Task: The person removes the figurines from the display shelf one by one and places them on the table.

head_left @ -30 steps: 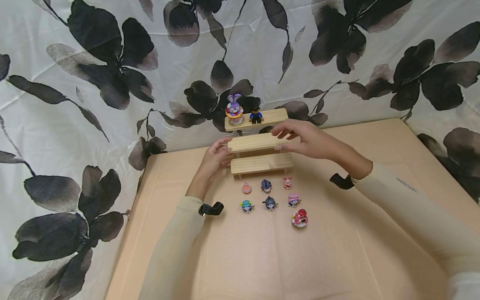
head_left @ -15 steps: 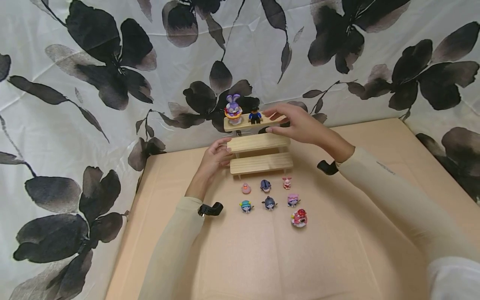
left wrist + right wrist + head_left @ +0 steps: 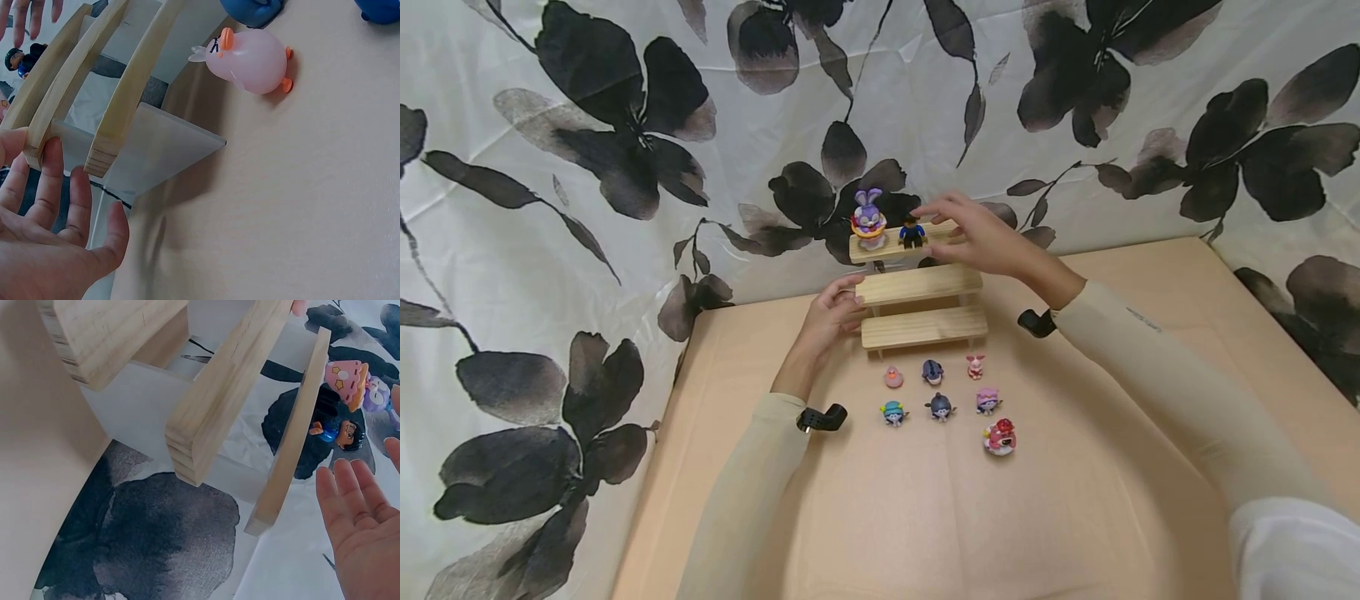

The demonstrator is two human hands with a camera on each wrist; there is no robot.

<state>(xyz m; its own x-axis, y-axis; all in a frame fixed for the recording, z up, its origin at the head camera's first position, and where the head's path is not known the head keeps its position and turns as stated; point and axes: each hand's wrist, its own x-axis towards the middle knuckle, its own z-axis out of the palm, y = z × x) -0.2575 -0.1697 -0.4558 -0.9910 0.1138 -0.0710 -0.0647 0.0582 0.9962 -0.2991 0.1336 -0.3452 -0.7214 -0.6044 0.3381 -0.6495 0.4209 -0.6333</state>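
Observation:
A three-tier wooden display stand [image 3: 921, 327] stands at the back of the table. On its top plank are a purple rabbit figure [image 3: 869, 220] and a small toy man [image 3: 912, 234] in blue and black. My left hand [image 3: 827, 321] holds the left end of the middle plank, with thumb and fingertips about it in the left wrist view. Just right of the toy man, my right hand [image 3: 985, 240] reaches over the top plank. Its fingers look straight and apart from the figure [image 3: 344, 432] in the right wrist view.
In front of the stand sit a pink duck [image 3: 892, 377], a dark blue figure [image 3: 932, 372], a small pink figure [image 3: 975, 366], a teal-hatted figure [image 3: 892, 412], a grey-hooded figure [image 3: 940, 406], a pink-hatted figure [image 3: 987, 401] and a red-pink figure [image 3: 1000, 437]. Floral cloth [image 3: 917, 100] hangs behind.
My right hand has moved up and left, from the middle plank's right end to beside the toy man on the top plank. The left hand has stayed in place.

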